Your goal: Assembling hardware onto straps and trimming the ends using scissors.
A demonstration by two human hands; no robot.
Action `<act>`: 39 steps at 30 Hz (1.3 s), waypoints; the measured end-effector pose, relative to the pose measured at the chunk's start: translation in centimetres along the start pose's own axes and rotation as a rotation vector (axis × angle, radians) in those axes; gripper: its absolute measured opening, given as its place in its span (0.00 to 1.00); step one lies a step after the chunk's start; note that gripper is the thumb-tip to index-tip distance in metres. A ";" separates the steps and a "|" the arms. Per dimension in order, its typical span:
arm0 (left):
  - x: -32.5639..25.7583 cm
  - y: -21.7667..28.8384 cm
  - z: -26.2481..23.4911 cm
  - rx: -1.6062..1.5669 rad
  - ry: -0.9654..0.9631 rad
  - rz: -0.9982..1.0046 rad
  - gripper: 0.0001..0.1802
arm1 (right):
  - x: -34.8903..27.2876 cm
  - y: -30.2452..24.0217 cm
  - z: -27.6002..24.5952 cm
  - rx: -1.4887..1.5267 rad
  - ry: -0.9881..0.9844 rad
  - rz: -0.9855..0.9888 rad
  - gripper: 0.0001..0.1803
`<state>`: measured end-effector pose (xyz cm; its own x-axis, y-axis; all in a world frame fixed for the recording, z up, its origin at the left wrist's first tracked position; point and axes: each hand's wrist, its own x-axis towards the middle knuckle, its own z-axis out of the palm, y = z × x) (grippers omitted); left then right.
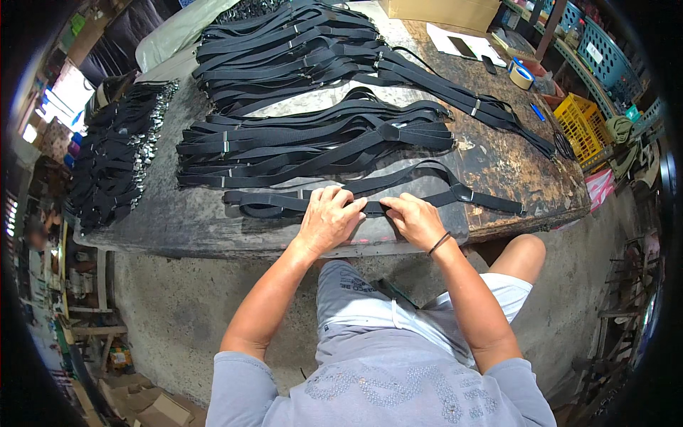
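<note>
A pair of black suspenders (491,202) lies along the table's near edge, its straps meeting at a joint patch on the right. My left hand (329,219) rests over its strap, fingers bent and thumb pressed against the band. A short way to the right, my right hand (416,222) pinches the same strap between thumb and fingers. A short stretch of strap shows between the two hands. The fingertips' undersides are hidden. Just beyond lies a stack of folded black suspenders (299,151) with metal adjusters.
More suspenders (284,53) are piled at the back, and one bundle (477,107) trails right across the worn table (526,167). Black straps with metal clips (117,153) heap at the left. Blue tape (521,74), a phone (462,48) and a yellow basket (580,128) are at the right.
</note>
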<state>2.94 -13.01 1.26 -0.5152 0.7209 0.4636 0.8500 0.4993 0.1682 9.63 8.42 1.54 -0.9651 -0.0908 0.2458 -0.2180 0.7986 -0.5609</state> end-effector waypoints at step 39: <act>1.5 -1.3 0.3 -0.173 -0.021 0.077 0.06 | 1.2 -0.5 2.1 -0.029 0.195 -0.130 0.09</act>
<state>1.02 -12.41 1.43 -0.4484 0.7644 0.4633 0.8924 0.3532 0.2809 8.26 6.69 0.47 -0.8825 -0.0796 0.4636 -0.3313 0.8049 -0.4923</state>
